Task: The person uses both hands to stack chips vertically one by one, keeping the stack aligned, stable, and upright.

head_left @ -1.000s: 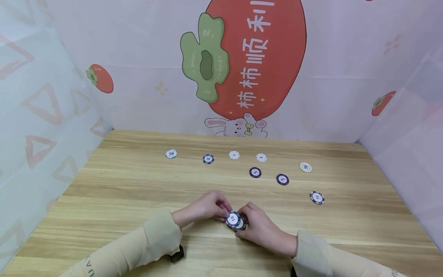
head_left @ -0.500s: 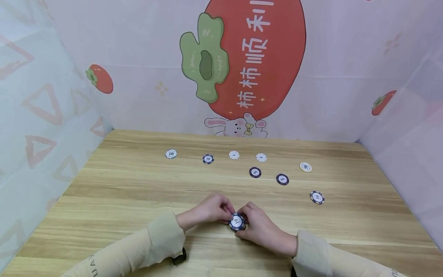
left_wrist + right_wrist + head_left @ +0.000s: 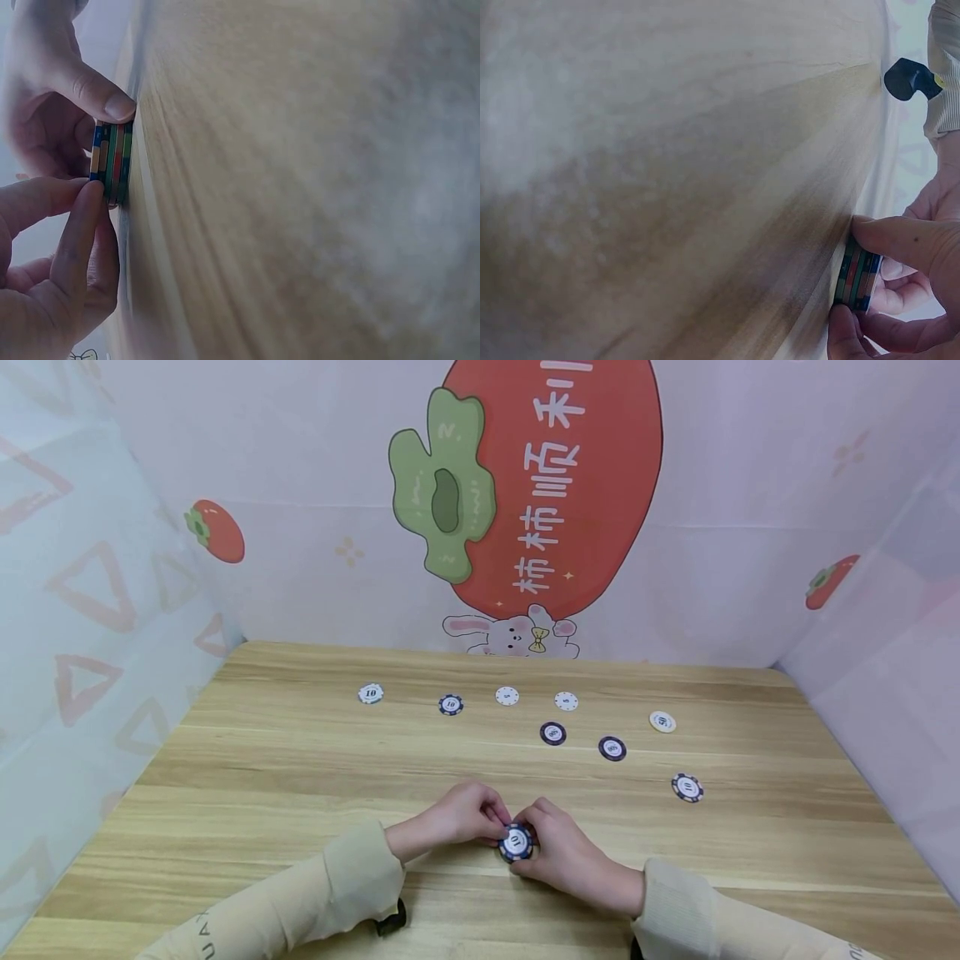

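A short stack of poker chips [image 3: 118, 169] stands on the table between my two hands, its edges banded green, red and blue. On top lies a blue-and-white poker chip [image 3: 516, 842] marked 10, lined up with those below. My left hand [image 3: 467, 814] pinches this top chip at its left edge between thumb and fingers. From the right, my right hand [image 3: 566, 853] grips the stack, thumb on the near side and fingers on the far side. In the right wrist view the stack's edge [image 3: 857, 274] shows between the right thumb and fingertip.
Farther back on the wooden table [image 3: 300, 760] lie several loose chips: a pale 10 chip [image 3: 371, 693], a blue 10 chip [image 3: 452, 704], white 5 chips [image 3: 507, 696], dark chips [image 3: 612, 748], a white 50 chip [image 3: 662, 722] and another blue chip [image 3: 687, 787]. Printed cloth walls surround the table.
My left hand has moved slightly right, bringing the blue 10 chip from an offset position onto the stack. My right hand has stayed in place around the stack.
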### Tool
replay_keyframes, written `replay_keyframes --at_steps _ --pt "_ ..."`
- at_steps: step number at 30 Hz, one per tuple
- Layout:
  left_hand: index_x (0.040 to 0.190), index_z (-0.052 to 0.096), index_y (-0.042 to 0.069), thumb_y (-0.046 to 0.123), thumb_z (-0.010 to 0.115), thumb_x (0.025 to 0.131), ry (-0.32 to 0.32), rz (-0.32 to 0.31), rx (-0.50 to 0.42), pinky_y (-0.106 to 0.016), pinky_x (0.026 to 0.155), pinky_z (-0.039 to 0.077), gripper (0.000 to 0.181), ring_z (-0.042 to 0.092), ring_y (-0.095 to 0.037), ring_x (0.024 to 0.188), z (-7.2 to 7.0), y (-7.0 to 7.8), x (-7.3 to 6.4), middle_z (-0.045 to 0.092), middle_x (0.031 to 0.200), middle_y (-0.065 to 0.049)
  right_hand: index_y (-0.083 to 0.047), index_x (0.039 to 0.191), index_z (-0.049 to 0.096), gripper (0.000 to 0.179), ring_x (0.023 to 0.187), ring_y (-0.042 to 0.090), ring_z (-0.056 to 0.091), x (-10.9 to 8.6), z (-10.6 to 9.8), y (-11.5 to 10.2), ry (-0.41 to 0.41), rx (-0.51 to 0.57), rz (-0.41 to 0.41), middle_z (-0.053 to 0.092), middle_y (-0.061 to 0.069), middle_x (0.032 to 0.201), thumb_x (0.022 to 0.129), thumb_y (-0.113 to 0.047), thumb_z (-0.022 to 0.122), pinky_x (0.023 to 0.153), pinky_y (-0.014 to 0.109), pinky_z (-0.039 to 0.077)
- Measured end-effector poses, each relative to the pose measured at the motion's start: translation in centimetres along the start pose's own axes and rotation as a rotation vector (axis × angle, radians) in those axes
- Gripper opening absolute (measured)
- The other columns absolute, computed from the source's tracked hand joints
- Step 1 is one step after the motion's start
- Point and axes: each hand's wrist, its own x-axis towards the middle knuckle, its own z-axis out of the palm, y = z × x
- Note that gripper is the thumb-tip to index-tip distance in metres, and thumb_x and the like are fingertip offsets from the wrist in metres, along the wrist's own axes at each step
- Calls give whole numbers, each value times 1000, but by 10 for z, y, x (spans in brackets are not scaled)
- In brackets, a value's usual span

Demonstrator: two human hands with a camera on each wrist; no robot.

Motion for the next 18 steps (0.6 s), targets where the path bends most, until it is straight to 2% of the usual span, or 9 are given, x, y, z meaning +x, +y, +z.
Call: replay_keyframes --at_steps 8,13,18 --pt "76 64 -1 -5 67 70 19 50 111 -19 54 48 7 54 -6 58 0 3 -2 61 65 -2 -2 92 60 35 78 11 50 0 0 0 2 5 -3 49 -1 87 64 -10 79 68 23 46" --pt "78 65 -1 -2 65 72 9 24 117 -20 55 48 6 55 -8 59 -2 5 -1 61 67 -2 -2 92 60 36 78 11 51 0 0 0 1 4 -3 49 -1 87 64 -11 79 68 23 46" --pt "80 66 -2 3 61 79 5 -17 115 -22 55 50 7 59 -10 58 -10 6 3 63 66 -4 -3 93 60 37 79 12 52 0 0 -1 -3 -6 4 50 -1 88 63 -12 80 70 24 47"
